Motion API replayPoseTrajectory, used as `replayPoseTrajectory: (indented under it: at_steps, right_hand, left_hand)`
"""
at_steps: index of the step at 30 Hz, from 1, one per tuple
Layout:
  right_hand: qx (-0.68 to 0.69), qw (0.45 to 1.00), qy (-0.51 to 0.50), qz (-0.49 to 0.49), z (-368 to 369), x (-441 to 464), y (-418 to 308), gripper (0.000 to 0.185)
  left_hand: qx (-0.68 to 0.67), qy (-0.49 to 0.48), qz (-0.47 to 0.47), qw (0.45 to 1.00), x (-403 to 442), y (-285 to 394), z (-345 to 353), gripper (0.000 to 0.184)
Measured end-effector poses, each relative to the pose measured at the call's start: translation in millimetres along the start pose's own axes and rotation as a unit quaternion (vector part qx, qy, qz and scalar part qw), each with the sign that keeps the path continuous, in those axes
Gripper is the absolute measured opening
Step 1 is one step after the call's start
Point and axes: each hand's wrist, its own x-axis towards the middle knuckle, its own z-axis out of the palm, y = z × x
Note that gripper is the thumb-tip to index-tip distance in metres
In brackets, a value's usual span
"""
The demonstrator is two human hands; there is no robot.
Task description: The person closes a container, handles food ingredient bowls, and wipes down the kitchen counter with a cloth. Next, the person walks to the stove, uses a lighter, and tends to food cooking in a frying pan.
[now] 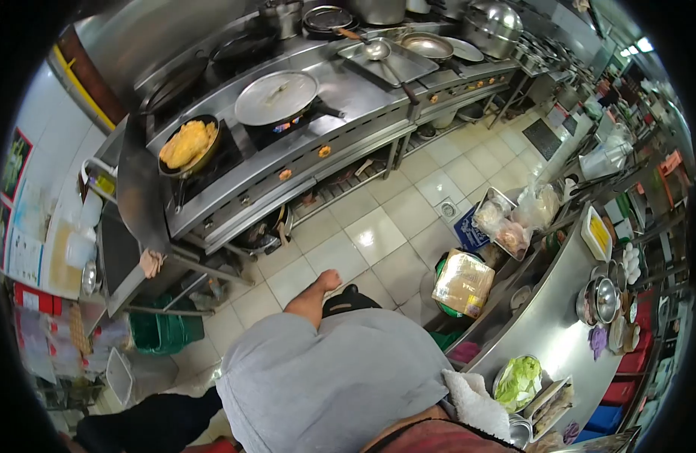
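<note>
My left hand point(330, 280) is held low in front of my grey shirt, above the tiled floor. Its fingers look curled into a loose fist, and I see nothing in it. I do not see my right hand. On the stove point(348, 136) ahead sits a black frying pan point(210, 157) with a yellow, omelette-like food point(188, 145) in it. Beside this, a wide, round, flat metal pan or lid point(277, 97) lies over a burner with a blue flame. A ladle point(376, 50) rests on a square metal tray point(416, 66) farther right.
On my right runs a steel counter point(551, 347) with lettuce point(517, 383), metal bowls point(606, 300) and a white towel point(476, 400). A cardboard box point(464, 282) and bagged food point(511, 238) stand low beside it. At lower left are a green bin point(163, 331) and a dark-trousered leg point(155, 423).
</note>
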Motion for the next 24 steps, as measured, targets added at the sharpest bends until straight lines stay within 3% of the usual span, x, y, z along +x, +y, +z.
replayPoseTrajectory:
  at_steps: [4,9,11,12,13,14,15,16,19,21,24]
  right_hand:
    - [0.003,0.995,0.093,-0.029,-22.3,-10.7,-64.0,0.032]
    - [0.059,0.985,0.155,-0.037,-8.8,-42.9,-152.0,0.032]
    - [0.078,0.985,0.151,-0.024,14.1,-74.2,-185.0,0.032]
    - [0.176,0.980,0.017,0.097,31.4,-105.7,-208.3,0.026]
    - [0.267,0.933,-0.118,0.212,51.2,-142.9,-236.8,0.024]
    - [0.345,0.847,-0.251,0.317,70.2,-178.2,-267.9,0.026]
    - [0.446,0.854,-0.164,0.214,96.6,-203.3,-320.6,0.020]
    - [0.496,0.787,-0.285,0.233,106.0,-210.1,-374.9,0.021]
    - [0.584,0.512,-0.496,0.388,169.4,-290.5,-519.7,0.028]
    - [0.630,0.306,-0.564,0.437,202.3,-354.5,-600.6,0.027]
    - [0.630,0.129,-0.567,0.515,209.4,-395.1,-696.0,0.033]
  left_hand:
    - [0.052,-0.062,-0.045,0.996,-11.5,-27.9,-14.4,0.038]
    - [-0.036,-0.048,-0.125,0.990,0.6,-33.2,-26.7,0.034]
    - [-0.056,-0.063,-0.134,0.987,24.7,-28.4,-34.1,0.033]
    - [-0.077,-0.076,-0.144,0.984,39.4,-25.5,-38.2,0.032]
    - [-0.091,-0.067,-0.145,0.983,52.2,-19.7,-44.3,0.031]
    - [-0.091,-0.068,-0.146,0.983,65.6,-16.8,-49.0,0.031]
    - [-0.139,-0.040,-0.136,0.980,81.7,-17.1,-51.6,0.030]
    - [-0.186,-0.011,-0.126,0.974,97.1,-16.3,-55.6,0.031]
    - [-0.212,-0.007,-0.130,0.969,136.5,-20.8,-81.3,0.031]
    - [-0.216,0.014,-0.123,0.968,154.5,-31.1,-106.4,0.031]
    - [-0.169,0.015,-0.078,0.982,177.7,-15.4,-156.7,0.032]
